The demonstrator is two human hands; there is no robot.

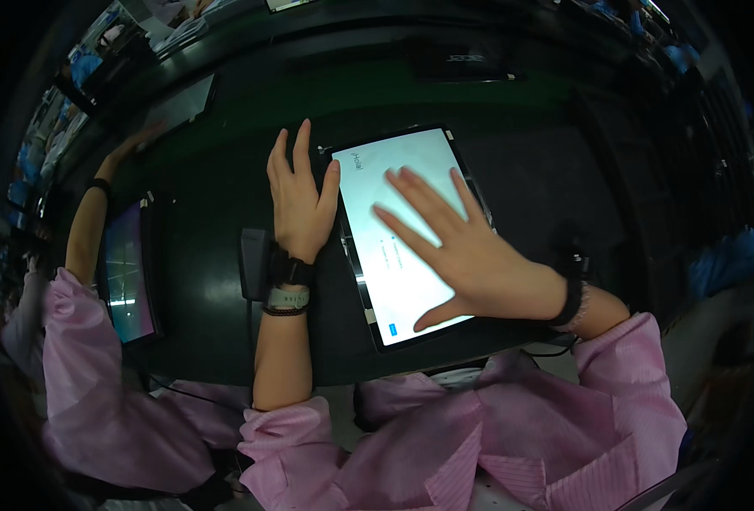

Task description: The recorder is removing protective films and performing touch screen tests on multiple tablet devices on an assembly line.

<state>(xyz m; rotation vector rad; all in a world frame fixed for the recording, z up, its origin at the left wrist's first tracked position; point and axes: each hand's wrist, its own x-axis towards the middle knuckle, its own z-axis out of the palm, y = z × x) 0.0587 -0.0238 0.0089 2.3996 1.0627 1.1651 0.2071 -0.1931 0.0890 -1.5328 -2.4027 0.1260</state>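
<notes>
A tablet with a lit white screen lies on the dark table in front of me, turned at a slight slant. Over its lower right part my right hand is spread wide, palm down and a little blurred; whether it touches the glass I cannot tell. My left hand is beside the tablet's left edge, fingers stretched out and holding nothing, its thumb close to the screen's upper left corner. Dark bands circle both wrists, and the left one also has a pale green strap.
A black block-shaped device with a cable stands left of my left wrist. Further left lies a second tablet with a purple and teal screen, beside a co-worker's arm. A dark flat device rests at the table's far side.
</notes>
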